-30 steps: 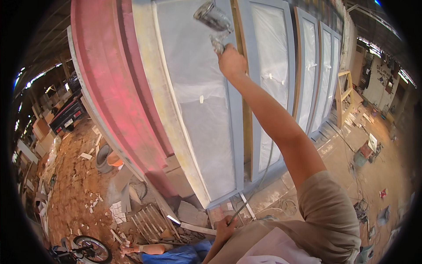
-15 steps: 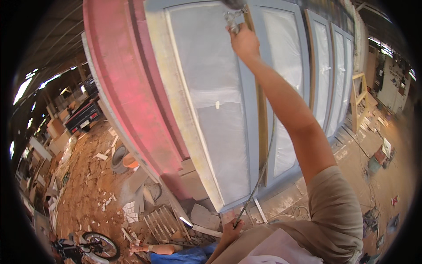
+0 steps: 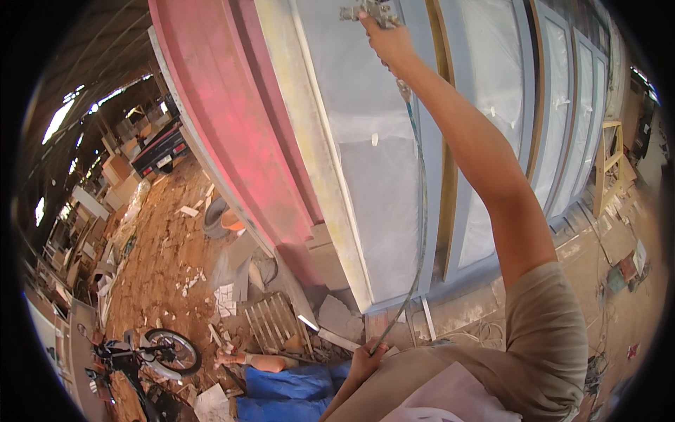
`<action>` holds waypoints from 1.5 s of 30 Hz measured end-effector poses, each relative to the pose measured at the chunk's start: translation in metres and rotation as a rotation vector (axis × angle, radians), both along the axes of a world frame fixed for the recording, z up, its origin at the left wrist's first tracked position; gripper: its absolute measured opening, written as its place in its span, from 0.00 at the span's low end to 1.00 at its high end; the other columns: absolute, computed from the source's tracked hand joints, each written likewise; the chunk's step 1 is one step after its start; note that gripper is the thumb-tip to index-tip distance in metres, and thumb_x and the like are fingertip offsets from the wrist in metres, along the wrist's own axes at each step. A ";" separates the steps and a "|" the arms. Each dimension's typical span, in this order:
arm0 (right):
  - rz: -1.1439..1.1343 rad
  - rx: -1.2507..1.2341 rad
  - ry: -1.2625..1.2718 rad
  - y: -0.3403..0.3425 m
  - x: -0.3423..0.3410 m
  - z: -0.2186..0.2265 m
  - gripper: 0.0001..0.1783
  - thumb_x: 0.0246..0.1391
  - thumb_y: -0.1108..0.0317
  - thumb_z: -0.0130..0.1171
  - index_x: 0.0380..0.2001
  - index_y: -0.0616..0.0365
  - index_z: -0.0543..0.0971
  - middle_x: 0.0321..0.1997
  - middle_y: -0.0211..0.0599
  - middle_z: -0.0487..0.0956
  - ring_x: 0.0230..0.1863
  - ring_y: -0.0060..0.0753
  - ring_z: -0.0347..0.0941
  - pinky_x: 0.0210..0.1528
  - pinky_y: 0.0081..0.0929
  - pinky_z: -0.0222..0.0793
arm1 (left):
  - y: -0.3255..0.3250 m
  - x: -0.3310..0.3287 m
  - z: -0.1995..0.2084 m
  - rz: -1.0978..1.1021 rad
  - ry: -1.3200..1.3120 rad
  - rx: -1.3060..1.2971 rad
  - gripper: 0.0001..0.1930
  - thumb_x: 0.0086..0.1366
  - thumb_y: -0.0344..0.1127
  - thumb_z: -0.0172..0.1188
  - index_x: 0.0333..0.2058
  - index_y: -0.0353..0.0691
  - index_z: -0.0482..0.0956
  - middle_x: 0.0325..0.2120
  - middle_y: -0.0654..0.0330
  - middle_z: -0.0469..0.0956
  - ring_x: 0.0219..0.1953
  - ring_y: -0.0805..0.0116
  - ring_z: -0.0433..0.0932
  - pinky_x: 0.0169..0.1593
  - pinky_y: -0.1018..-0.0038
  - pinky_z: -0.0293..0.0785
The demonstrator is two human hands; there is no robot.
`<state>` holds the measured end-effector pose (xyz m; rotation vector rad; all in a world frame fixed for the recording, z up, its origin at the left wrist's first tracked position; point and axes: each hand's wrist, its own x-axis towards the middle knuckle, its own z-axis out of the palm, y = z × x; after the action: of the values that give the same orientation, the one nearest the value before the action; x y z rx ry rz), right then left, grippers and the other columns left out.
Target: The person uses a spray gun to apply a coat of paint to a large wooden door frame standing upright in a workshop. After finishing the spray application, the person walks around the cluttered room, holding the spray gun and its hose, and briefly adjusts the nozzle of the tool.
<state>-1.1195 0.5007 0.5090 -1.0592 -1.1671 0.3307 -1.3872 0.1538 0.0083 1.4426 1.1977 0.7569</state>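
Observation:
At the top of the view my right hand [image 3: 394,48] is closed round the grip of a metal spray gun [image 3: 373,13], whose front end points left. Behind it stands a tall door panel [image 3: 413,271] with a blue-grey frame and its middle covered by cloudy plastic film [image 3: 380,204]. A thin greenish hose [image 3: 423,190] hangs from the gun and runs down in a curve. Low in the view, near my body, my left hand [image 3: 367,359] is closed on that hose.
More film-covered panels [image 3: 496,63] line up to the right. Left is a red-pink panel [image 3: 232,126]. Rubble, a slatted wooden piece [image 3: 274,327], a tire [image 3: 215,219], a blue sheet [image 3: 288,387] and a motorcycle [image 3: 151,359] lie or stand on the floor. A yellow wooden frame [image 3: 610,169] stands right.
The whole view has shifted, so the panels sit further right. My right hand has turned the gun, which now points left. More of the hose shows below it. My left hand still holds the hose.

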 end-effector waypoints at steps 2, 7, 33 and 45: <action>0.011 -0.053 0.016 -0.005 0.004 -0.032 0.27 0.50 0.36 0.62 0.24 0.51 0.75 0.15 0.21 0.67 0.13 0.19 0.56 0.15 0.24 0.50 | -0.006 0.000 -0.005 -0.007 0.021 -0.008 0.14 0.65 0.43 0.60 0.36 0.37 0.81 0.24 0.61 0.79 0.29 0.77 0.74 0.35 0.74 0.72; 0.061 -0.228 -0.010 -0.022 0.022 -0.125 0.28 0.51 0.38 0.63 0.22 0.54 0.74 0.16 0.22 0.67 0.15 0.18 0.56 0.17 0.23 0.51 | -0.024 0.014 -0.005 0.102 0.068 -0.130 0.10 0.63 0.36 0.62 0.38 0.35 0.81 0.28 0.58 0.82 0.33 0.77 0.76 0.40 0.75 0.73; 0.320 -0.980 -0.260 -0.080 0.066 -0.677 0.28 0.54 0.41 0.61 0.35 0.59 0.82 0.21 0.43 0.78 0.26 0.45 0.74 0.32 0.37 0.69 | -0.197 0.171 -0.101 0.196 0.402 -0.680 0.12 0.61 0.45 0.64 0.37 0.44 0.81 0.25 0.50 0.81 0.29 0.53 0.82 0.32 0.62 0.73; 0.207 -1.169 -0.317 -0.113 0.033 -0.899 0.31 0.49 0.35 0.60 0.36 0.54 0.83 0.30 0.47 0.83 0.37 0.54 0.79 0.40 0.44 0.72 | -0.231 0.214 -0.145 0.238 0.496 -1.000 0.14 0.63 0.49 0.60 0.33 0.43 0.81 0.26 0.50 0.82 0.32 0.47 0.81 0.37 0.58 0.74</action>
<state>-1.0861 0.3873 -0.3898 -2.0497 -1.3724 1.1214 -1.1728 -0.0771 -0.1371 0.6437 1.7887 -0.1234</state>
